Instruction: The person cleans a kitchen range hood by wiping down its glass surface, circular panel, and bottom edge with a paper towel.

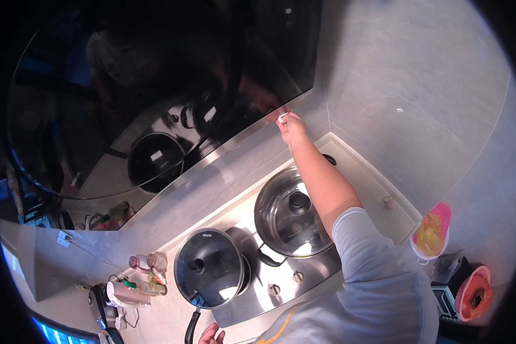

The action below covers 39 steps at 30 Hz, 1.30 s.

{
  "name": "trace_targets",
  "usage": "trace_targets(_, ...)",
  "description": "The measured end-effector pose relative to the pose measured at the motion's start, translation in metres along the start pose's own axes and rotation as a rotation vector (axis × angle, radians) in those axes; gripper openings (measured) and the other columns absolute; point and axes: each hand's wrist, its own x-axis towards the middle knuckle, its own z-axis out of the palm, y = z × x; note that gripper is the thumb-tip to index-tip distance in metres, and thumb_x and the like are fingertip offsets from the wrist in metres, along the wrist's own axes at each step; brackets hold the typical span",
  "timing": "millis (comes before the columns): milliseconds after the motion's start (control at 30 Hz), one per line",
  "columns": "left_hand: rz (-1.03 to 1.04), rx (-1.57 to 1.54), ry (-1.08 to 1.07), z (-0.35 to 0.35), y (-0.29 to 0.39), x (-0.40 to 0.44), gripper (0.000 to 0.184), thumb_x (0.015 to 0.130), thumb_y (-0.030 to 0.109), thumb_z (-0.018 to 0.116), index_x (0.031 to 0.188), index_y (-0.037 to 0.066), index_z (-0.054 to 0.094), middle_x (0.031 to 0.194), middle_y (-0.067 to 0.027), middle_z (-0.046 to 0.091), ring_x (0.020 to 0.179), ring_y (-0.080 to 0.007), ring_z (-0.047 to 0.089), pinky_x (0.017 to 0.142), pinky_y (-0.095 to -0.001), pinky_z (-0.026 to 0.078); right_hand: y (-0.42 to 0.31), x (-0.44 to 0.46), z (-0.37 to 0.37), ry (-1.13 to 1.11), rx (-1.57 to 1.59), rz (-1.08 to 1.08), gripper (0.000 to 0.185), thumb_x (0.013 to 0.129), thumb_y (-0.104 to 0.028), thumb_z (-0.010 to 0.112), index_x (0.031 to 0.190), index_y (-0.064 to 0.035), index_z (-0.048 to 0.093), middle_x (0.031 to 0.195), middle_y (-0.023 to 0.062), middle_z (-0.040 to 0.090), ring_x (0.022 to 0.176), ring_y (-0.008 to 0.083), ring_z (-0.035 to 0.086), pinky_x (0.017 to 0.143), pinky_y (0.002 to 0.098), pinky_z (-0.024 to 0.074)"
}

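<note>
My right hand (293, 128) reaches up to the lower edge of the dark glossy range hood (172, 74), its fingers closed on a small crumpled white cloth or tissue (282, 118). Below that arm, a wide steel pot (269, 229) with a glass lid (275, 200) stands on the steel gas stove (286, 289). Left of it a frying pan with a glass lid (209, 266) also sits on the stove. Its black handle (192, 328) points towards me. My left hand (211, 335) shows only partly at the bottom edge, beside this handle, fingers loosely curled and apart, nothing visible in them.
Jars (156, 262), a green-capped bottle (149, 288) and a pinkish-white container (123, 293) stand on the counter at left. A pink basket with yellow pieces (432, 236) and a red basin (474, 293) are at right. Grey wall panels (407, 97) rise behind the stove.
</note>
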Motion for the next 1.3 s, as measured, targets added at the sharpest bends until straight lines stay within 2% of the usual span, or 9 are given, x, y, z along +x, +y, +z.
trace_targets(200,0.047,0.07,-0.002,-0.062,0.001,0.011,0.028,0.094,0.017,0.05,0.111,-0.003,0.061,0.121,-0.0209,0.057,0.119,-0.0335,0.051,0.101,-0.0501,0.042,0.096,-0.063,0.031,-0.106,-0.136,0.147,0.029,0.08,0.011,0.047,0.107,0.0009,0.049,0.084,0.0104,0.055,0.074,0.0197,0.058,0.091,0.0401,0.0487)
trace_targets(267,0.048,0.086,0.002,-0.089,-0.001,0.014,0.032,0.095,0.021,0.053,0.113,-0.003,0.06,0.121,-0.0204,0.058,0.119,-0.0327,0.051,0.101,-0.047,0.042,0.131,-0.083,0.043,-0.09,-0.1,0.173,0.038,0.076,0.015,0.046,0.112,0.0046,0.049,0.094,0.0127,0.055,0.075,0.0218,0.056,0.086,0.039,0.0502)
trace_targets(433,0.057,0.028,0.065,-0.163,-0.007,0.013,0.031,0.094,0.014,0.051,0.116,-0.006,0.058,0.122,-0.0202,0.058,0.118,-0.0305,0.052,0.101,-0.0455,0.043,0.227,-0.147,0.075,-0.091,-0.115,0.24,0.039,0.076,0.017,0.044,0.113,0.005,0.049,0.102,0.0162,0.053,0.086,0.0252,0.056,0.089,0.0413,0.0496)
trace_targets(700,-0.031,-0.026,0.235,-0.245,-0.006,0.005,0.031,0.092,0.016,0.056,0.115,-0.005,0.06,0.122,-0.0186,0.059,0.118,-0.0287,0.053,0.1,-0.0427,0.043,0.363,-0.236,0.115,-0.158,-0.172,0.362,0.032,0.079,0.015,0.046,0.109,0.0045,0.048,0.102,0.0164,0.054,0.09,0.0269,0.057,0.093,0.0451,0.0482)
trace_targets(933,0.011,-0.06,0.284,-0.298,-0.005,-0.003,0.033,0.092,0.02,0.058,0.114,-0.005,0.06,0.122,-0.0199,0.058,0.117,-0.0309,0.054,0.102,-0.0443,0.042,0.429,-0.304,0.141,-0.236,-0.182,0.42,0.028,0.079,0.015,0.048,0.104,0.0043,0.049,0.099,0.016,0.056,0.087,0.0268,0.059,0.093,0.0457,0.0485)
trace_targets(967,0.014,-0.055,0.29,-0.304,-0.004,-0.004,0.033,0.092,0.02,0.058,0.114,-0.005,0.059,0.121,-0.0203,0.058,0.117,-0.0314,0.054,0.102,-0.0447,0.042,0.44,-0.307,0.142,-0.214,-0.198,0.425,0.03,0.076,0.017,0.048,0.103,0.0051,0.054,0.099,0.0134,0.058,0.088,0.0245,0.059,0.087,0.0413,0.0515)
trace_targets(1067,-0.005,-0.054,0.346,-0.322,-0.006,-0.009,0.035,0.092,0.02,0.059,0.115,-0.006,0.058,0.121,-0.0209,0.058,0.116,-0.0326,0.054,0.103,-0.0456,0.041,0.468,-0.317,0.145,-0.271,-0.194,0.449,0.028,0.077,0.016,0.05,0.102,0.0048,0.054,0.098,0.013,0.059,0.087,0.0242,0.06,0.086,0.0398,0.0519)
trace_targets(1200,-0.021,-0.058,0.387,-0.343,-0.012,-0.014,0.038,0.091,0.021,0.06,0.116,-0.007,0.057,0.12,-0.0208,0.058,0.116,-0.0338,0.054,0.103,-0.0461,0.041,0.504,-0.334,0.147,-0.358,-0.224,0.497,0.023,0.08,0.012,0.053,0.102,0.0036,0.055,0.096,0.0122,0.06,0.083,0.0227,0.06,0.081,0.0351,0.0534)
trace_targets(1300,-0.045,-0.066,0.413,-0.347,-0.008,-0.016,0.036,0.09,0.021,0.06,0.115,-0.006,0.058,0.121,-0.0206,0.058,0.116,-0.033,0.054,0.102,-0.045,0.042,0.524,-0.353,0.146,-0.497,-0.254,0.599,0.022,0.085,0.006,0.054,0.107,0.0042,0.055,0.104,0.0142,0.061,0.09,0.0242,0.062,0.08,0.0347,0.054)
